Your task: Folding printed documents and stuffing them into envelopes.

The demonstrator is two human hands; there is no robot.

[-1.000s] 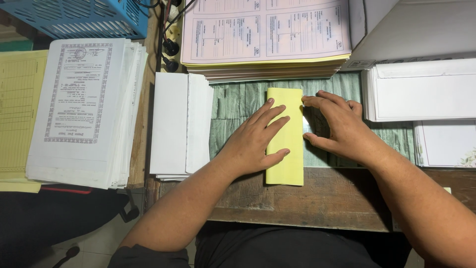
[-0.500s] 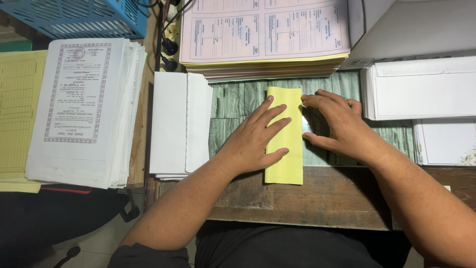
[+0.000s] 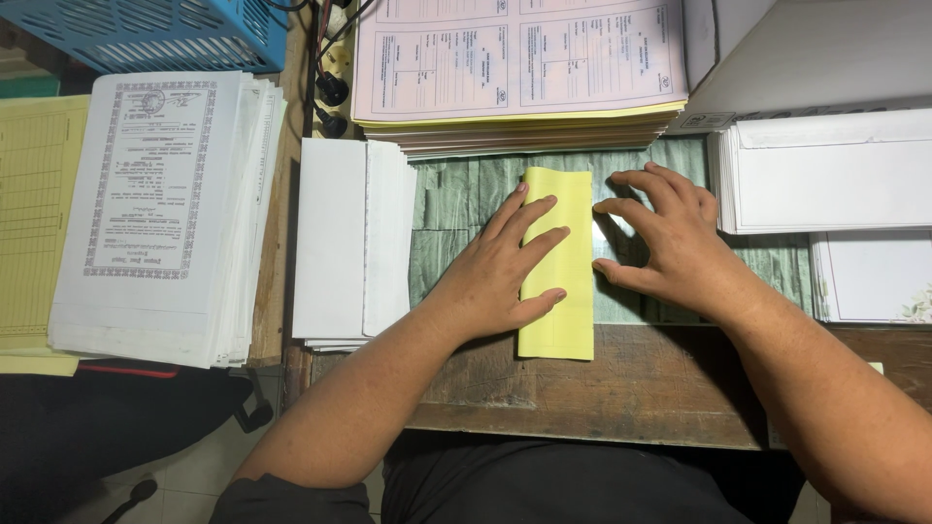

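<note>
Mid-frame, the left hand [image 3: 495,277] lies flat and open, pinning the folded yellow sheet [image 3: 563,252] to the desk [image 3: 641,388]; the right hand [image 3: 670,243], open, fingertips its edge.

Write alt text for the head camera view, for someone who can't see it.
A person's left hand presses flat on a folded yellow sheet on a desk, while the right hand touches the sheet's right edge with its fingertips. Paper stacks and white envelopes surround them.

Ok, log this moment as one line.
left hand: flat on folded yellow paper | right hand: fingertips at paper's right edge | desk
</note>
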